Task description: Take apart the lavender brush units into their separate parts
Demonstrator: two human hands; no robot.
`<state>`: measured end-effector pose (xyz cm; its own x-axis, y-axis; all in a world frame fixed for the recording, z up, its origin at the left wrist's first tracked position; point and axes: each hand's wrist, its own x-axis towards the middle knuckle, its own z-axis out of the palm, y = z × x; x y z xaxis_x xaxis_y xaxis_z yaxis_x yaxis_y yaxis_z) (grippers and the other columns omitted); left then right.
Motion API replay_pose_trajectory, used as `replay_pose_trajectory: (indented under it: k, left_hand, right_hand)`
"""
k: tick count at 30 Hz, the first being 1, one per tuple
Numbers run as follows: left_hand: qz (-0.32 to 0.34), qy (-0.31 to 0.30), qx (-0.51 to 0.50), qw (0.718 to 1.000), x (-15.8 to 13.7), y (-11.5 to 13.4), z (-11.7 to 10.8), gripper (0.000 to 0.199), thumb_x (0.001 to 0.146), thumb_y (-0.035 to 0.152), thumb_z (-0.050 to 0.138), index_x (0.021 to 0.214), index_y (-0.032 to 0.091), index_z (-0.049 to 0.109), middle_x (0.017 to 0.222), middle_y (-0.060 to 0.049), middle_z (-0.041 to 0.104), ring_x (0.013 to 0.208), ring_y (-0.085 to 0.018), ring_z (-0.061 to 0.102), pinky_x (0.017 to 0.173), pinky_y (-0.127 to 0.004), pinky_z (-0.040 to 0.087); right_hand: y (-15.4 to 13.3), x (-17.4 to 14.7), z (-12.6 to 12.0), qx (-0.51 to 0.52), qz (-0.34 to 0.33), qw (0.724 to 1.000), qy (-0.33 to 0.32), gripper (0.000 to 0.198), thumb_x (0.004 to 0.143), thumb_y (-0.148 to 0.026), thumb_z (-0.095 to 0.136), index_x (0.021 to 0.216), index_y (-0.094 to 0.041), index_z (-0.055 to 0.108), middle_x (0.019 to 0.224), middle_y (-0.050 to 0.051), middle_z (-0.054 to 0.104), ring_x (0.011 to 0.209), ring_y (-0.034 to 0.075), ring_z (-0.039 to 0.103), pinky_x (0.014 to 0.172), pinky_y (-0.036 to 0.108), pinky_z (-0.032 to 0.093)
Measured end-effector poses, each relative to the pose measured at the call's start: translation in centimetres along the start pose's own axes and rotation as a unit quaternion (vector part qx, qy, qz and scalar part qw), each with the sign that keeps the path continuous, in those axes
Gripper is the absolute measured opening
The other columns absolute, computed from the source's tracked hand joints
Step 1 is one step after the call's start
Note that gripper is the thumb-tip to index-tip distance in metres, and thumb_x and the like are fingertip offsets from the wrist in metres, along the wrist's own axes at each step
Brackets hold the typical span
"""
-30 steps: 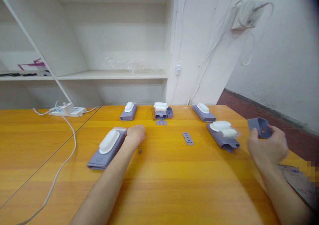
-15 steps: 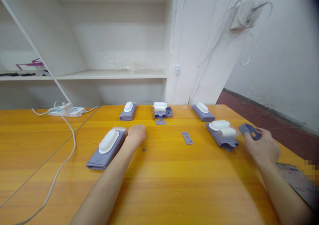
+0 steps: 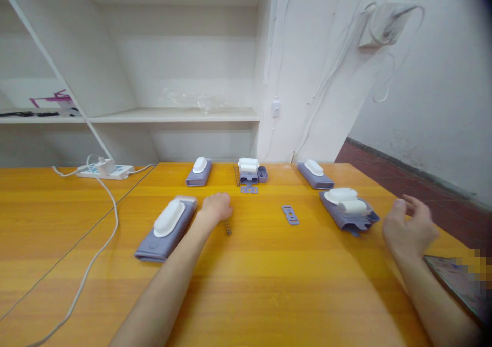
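Observation:
My left hand [image 3: 216,206] is closed over the table with the coils of a metal spring [image 3: 227,227] sticking out below its fingers. Left of it lies a purple-grey case with a white oval top [image 3: 169,218]. My right hand [image 3: 410,227] is raised at the right, fingers curved and apart, with nothing between them. Beside it sits another purple-grey case [image 3: 335,215], bearing a white oval piece and a white roll [image 3: 351,206]. The purple end cap [image 3: 372,218] lies against that case's right side. A flat slotted purple plate [image 3: 290,215] rests between the hands.
Farther back are two more cases [image 3: 199,172] [image 3: 315,174] and a group of parts [image 3: 249,167] with another spring [image 3: 237,175]. A power strip [image 3: 106,171] and its cable [image 3: 114,219] lie at the left. A dark flat device [image 3: 453,280] is at the right edge.
My right hand has let go of the purple end cap, which now lies by the right case, and has drawn slightly right. My left hand stays closed, shifted slightly right with the spring.

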<state>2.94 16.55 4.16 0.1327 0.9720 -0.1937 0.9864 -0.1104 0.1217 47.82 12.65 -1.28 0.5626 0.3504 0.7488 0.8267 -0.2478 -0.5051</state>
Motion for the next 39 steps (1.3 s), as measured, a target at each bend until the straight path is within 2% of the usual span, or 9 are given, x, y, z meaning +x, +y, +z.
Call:
replay_pose_trajectory:
  k: [3, 7, 11, 15, 20, 24, 28, 33, 39]
  left_hand:
    - [0.061, -0.122, -0.104, 0.985, 0.1, 1.1, 0.3, 0.049, 0.088, 0.054, 0.034, 0.105, 0.013, 0.054, 0.071, -0.011, 0.071, 0.065, -0.021, 0.069, 0.06, -0.029, 0.052]
    - [0.149, -0.271, -0.303, 0.901, 0.2, 2.4, 1.0, 0.057, 0.089, 0.063, 0.02, 0.117, 0.016, 0.036, 0.073, -0.008, 0.07, 0.056, -0.018, 0.067, 0.048, -0.024, 0.048]
    - [0.152, -0.087, -0.149, 0.973, 0.3, 2.9, 2.0, 0.05, 0.093, 0.053, 0.017, 0.102, 0.016, 0.049, 0.076, -0.008, 0.07, 0.061, -0.017, 0.067, 0.057, -0.026, 0.05]
    - [0.146, 0.09, -0.003, 0.985, 0.2, 3.3, 3.2, 0.047, 0.094, 0.046, 0.025, 0.091, 0.015, 0.06, 0.095, -0.017, 0.068, 0.092, -0.027, 0.065, 0.079, -0.038, 0.048]
    - [0.149, 0.115, 0.038, 0.981, 0.0, 3.8, 4.4, 0.052, 0.094, 0.046, 0.023, 0.095, 0.014, 0.064, 0.093, -0.017, 0.068, 0.091, -0.029, 0.065, 0.079, -0.04, 0.046]
    - [0.154, 0.128, 0.055, 0.978, 0.1, 3.7, 4.6, 0.054, 0.094, 0.046, 0.02, 0.092, 0.015, 0.065, 0.089, -0.016, 0.069, 0.087, -0.027, 0.066, 0.077, -0.038, 0.047]
    - [0.156, 0.138, 0.062, 0.976, 0.0, 3.6, 4.7, 0.055, 0.094, 0.046, 0.02, 0.092, 0.015, 0.065, 0.088, -0.015, 0.069, 0.085, -0.026, 0.066, 0.075, -0.037, 0.047]
    - [0.152, 0.144, 0.065, 0.976, 0.0, 3.7, 4.8, 0.055, 0.094, 0.046, 0.02, 0.091, 0.015, 0.065, 0.087, -0.015, 0.069, 0.084, -0.026, 0.066, 0.074, -0.036, 0.047]
    - [0.149, 0.143, 0.062, 0.976, -0.1, 3.8, 4.7, 0.054, 0.094, 0.045, 0.021, 0.09, 0.015, 0.065, 0.087, -0.015, 0.069, 0.083, -0.027, 0.066, 0.072, -0.036, 0.047]
  right_hand:
    - [-4.6, -1.7, -1.6, 0.05, -0.112, 0.992, 0.028, 0.037, 0.089, -0.034, 0.042, 0.112, -0.011, 0.059, 0.103, 0.016, 0.064, 0.097, 0.028, 0.058, 0.086, 0.039, 0.037]
    - [-11.4, -6.1, -3.8, 0.166, -0.296, 0.933, -0.122, 0.027, 0.088, -0.034, 0.047, 0.101, -0.015, 0.06, 0.095, 0.01, 0.066, 0.091, 0.024, 0.06, 0.083, 0.035, 0.042]
    - [-15.5, -10.9, -5.7, 0.159, -0.325, 0.864, -0.349, 0.028, 0.088, -0.038, 0.048, 0.107, -0.02, 0.058, 0.093, 0.007, 0.066, 0.079, 0.019, 0.063, 0.068, 0.029, 0.047]
    - [-16.2, -13.4, -6.3, 0.107, -0.324, 0.824, -0.453, 0.031, 0.084, -0.026, 0.048, 0.114, -0.023, 0.056, 0.102, 0.007, 0.066, 0.079, 0.021, 0.064, 0.066, 0.03, 0.048]
    - [-15.3, -12.1, -5.0, 0.112, -0.289, 0.866, -0.393, 0.038, 0.086, -0.022, 0.042, 0.124, -0.02, 0.049, 0.103, 0.008, 0.064, 0.074, 0.019, 0.063, 0.067, 0.031, 0.049]
    - [-13.8, -9.3, -3.9, -0.029, -0.274, 0.914, -0.299, 0.029, 0.09, -0.026, 0.04, 0.115, -0.019, 0.053, 0.101, 0.008, 0.062, 0.073, 0.02, 0.061, 0.057, 0.029, 0.044]
    - [-12.5, -8.1, -3.5, -0.163, -0.29, 0.901, -0.278, 0.021, 0.09, -0.03, 0.043, 0.097, -0.019, 0.059, 0.094, 0.011, 0.06, 0.08, 0.026, 0.058, 0.05, 0.029, 0.038]
    - [-12.8, -8.8, -3.2, -0.14, -0.352, 0.887, -0.263, 0.027, 0.091, -0.033, 0.043, 0.086, -0.016, 0.063, 0.088, 0.013, 0.06, 0.088, 0.027, 0.055, 0.067, 0.035, 0.043]
    - [-13.4, -10.5, -2.4, 0.018, -0.418, 0.843, -0.339, 0.036, 0.091, -0.032, 0.043, 0.121, -0.016, 0.055, 0.123, 0.012, 0.057, 0.112, 0.026, 0.051, 0.091, 0.041, 0.041]
